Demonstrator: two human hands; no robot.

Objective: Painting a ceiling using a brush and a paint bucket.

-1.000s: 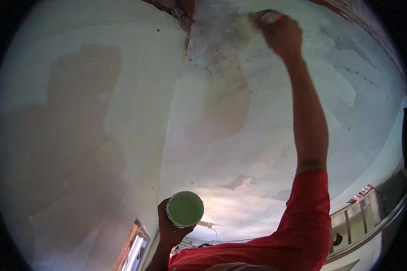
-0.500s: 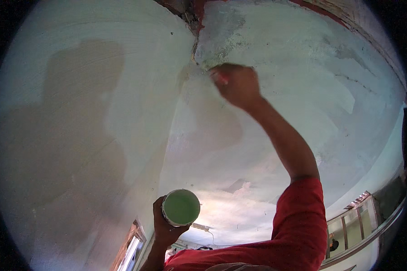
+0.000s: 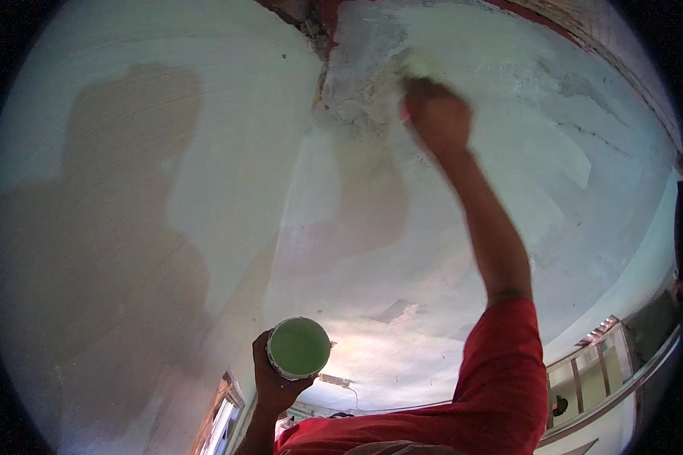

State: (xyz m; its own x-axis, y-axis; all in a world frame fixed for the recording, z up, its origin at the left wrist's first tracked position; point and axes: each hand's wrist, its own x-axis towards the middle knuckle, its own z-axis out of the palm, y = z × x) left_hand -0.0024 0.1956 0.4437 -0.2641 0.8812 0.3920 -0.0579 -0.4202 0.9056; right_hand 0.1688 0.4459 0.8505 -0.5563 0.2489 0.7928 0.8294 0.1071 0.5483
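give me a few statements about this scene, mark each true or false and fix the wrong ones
1. The left grip holds a round container. True.
2. The container is empty. False: green paint shows inside it.
3. The right grip hangs down beside the container. False: it is raised in front of the right-hand wall, higher in the picture than the container.
4. A large dark shadow lies on the left-hand wall. True.
5. The right sleeve is blue. False: it is red.
6. Motion blurs the right grip. True.
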